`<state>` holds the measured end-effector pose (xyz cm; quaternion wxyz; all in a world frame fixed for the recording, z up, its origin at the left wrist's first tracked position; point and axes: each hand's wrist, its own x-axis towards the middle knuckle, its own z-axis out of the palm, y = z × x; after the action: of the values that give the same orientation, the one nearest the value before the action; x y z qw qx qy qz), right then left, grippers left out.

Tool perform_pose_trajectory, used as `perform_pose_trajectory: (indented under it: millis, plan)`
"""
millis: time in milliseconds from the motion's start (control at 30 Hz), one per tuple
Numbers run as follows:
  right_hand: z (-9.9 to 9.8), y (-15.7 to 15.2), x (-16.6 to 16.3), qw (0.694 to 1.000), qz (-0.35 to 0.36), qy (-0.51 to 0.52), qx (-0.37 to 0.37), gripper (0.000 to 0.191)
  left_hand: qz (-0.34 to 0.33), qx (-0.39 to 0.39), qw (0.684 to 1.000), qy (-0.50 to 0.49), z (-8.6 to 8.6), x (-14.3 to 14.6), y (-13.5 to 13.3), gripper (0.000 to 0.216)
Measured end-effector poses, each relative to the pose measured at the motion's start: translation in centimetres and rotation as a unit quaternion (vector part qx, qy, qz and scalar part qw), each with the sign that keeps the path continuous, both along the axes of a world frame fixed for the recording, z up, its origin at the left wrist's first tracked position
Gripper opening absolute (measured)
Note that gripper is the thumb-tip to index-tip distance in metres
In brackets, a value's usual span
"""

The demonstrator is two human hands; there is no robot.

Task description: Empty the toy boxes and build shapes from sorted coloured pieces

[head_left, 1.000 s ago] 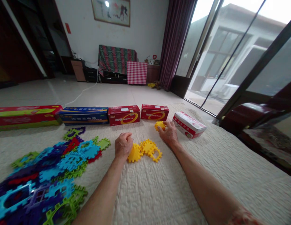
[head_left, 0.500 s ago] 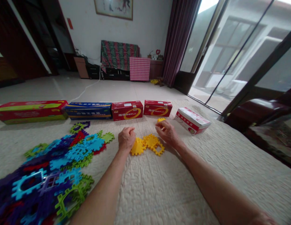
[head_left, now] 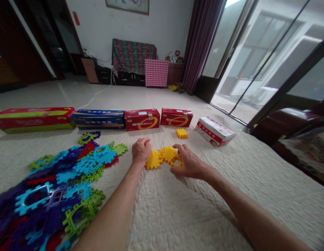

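Note:
My left hand [head_left: 141,150] is closed in a loose fist against the left side of a solid yellow interlocking block [head_left: 153,160]; what its fingers hold, if anything, is hidden. Beside that block lie more yellow toothed pieces [head_left: 167,153], bunched together. At their right end, my right hand [head_left: 190,161] has thumb and fingers spread around a yellow piece with an open centre [head_left: 177,161], partly covered by the fingers. A single yellow toothed piece [head_left: 182,133] lies apart, farther out on the quilted cover, beyond the right hand.
A heap of blue, purple, green and red interlocking pieces [head_left: 65,174] spreads on the left. Along the far side stand a red-green box [head_left: 36,119], a blue box [head_left: 99,119], two red boxes [head_left: 142,119] and a white-red box [head_left: 214,130]. All lie on a quilted cover [head_left: 162,212].
My right hand has let go of a yellow piece near the red box and come back toward me to the yellow group, its fingers opening. The left hand stays beside the yellow block.

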<state>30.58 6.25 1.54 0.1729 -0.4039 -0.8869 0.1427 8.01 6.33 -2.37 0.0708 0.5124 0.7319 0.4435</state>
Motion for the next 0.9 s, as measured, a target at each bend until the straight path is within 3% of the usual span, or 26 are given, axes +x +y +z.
perform_pose_trajectory:
  millis: [367,500,600,767,900]
  plan:
    - [0.6,0.0,0.5,0.999,0.012,-0.046,-0.013,0.042,-0.004,-0.004,1.000,0.010,0.1,0.0,0.0,0.031]
    - [1.3,0.6,0.7,0.997,0.003,-0.059,-0.041,0.045,-0.005,-0.004,1.000,0.016,0.0,0.0,0.0,0.032]
    - [1.5,1.9,1.4,0.997,-0.033,-0.042,-0.048,0.043,-0.004,-0.007,1.000,0.015,0.0,0.0,0.0,0.031]
    - [-0.1,4.0,2.6,0.990,-0.136,-0.030,0.018,0.039,-0.003,-0.005,1.000,0.017,-0.1,-0.1,0.1,0.032]
    - [-1.1,4.4,2.9,0.988,-0.149,-0.034,0.015,0.045,-0.004,-0.001,1.000,0.017,-0.2,-0.1,0.1,0.032]
